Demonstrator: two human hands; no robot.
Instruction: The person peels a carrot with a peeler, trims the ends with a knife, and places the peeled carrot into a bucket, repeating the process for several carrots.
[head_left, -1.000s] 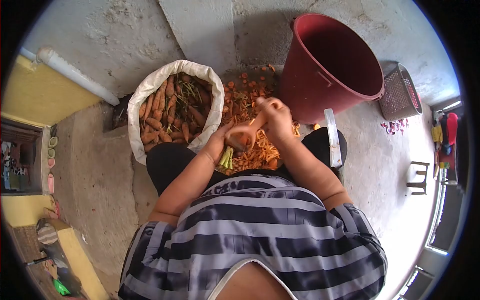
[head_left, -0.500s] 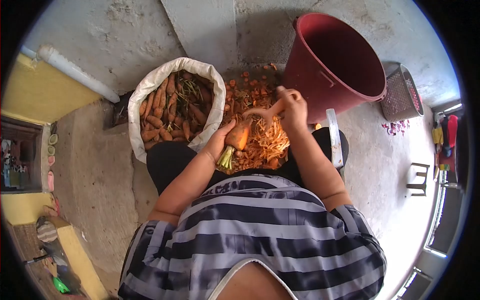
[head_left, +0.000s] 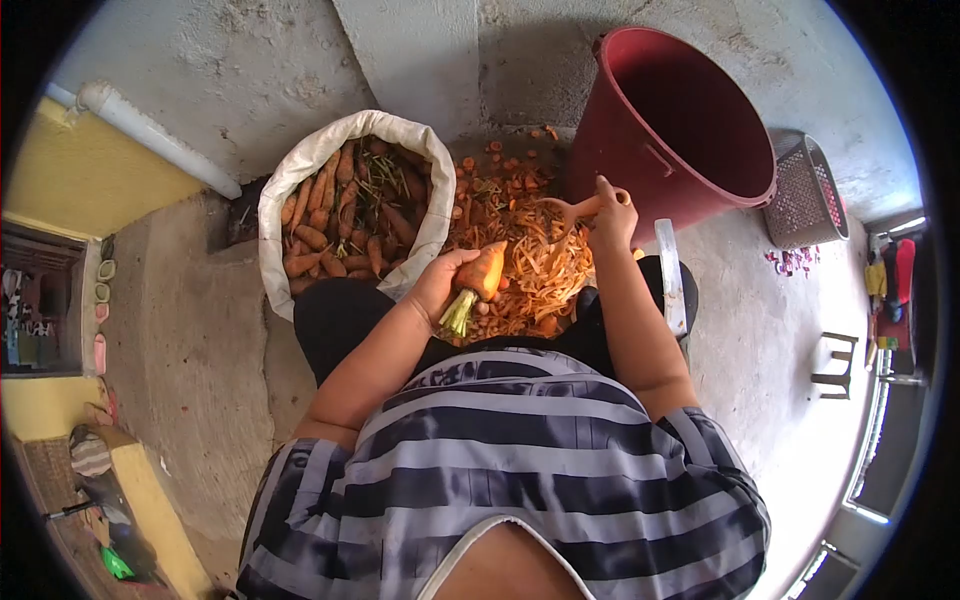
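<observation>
A thick, partly peeled carrot (head_left: pixel 484 272) with cut green stalks lies in my left hand (head_left: pixel 436 285), its tip pointing away from me. My fingers are closed around its left side. In my right hand (head_left: pixel 613 215) is a peeler (head_left: pixel 572 208) with an orange-brown handle, held up to the right of the carrot and apart from it. Below both hands a heap of carrot peelings (head_left: pixel 540 265) covers the floor between my knees. An open white sack (head_left: pixel 274 240) full of unpeeled carrots (head_left: pixel 345 210) stands to the left.
A tall dark red bucket (head_left: pixel 610 140) stands at the back right, against the wall side. Behind it on the right is a grey perforated basket (head_left: pixel 800 190). A pale strip-like object (head_left: pixel 670 275) is by my right knee. Cut carrot pieces lie near the wall.
My right hand has moved the peeler off the carrot, to the right and away. The left hand has tilted the carrot slightly, still holding it.
</observation>
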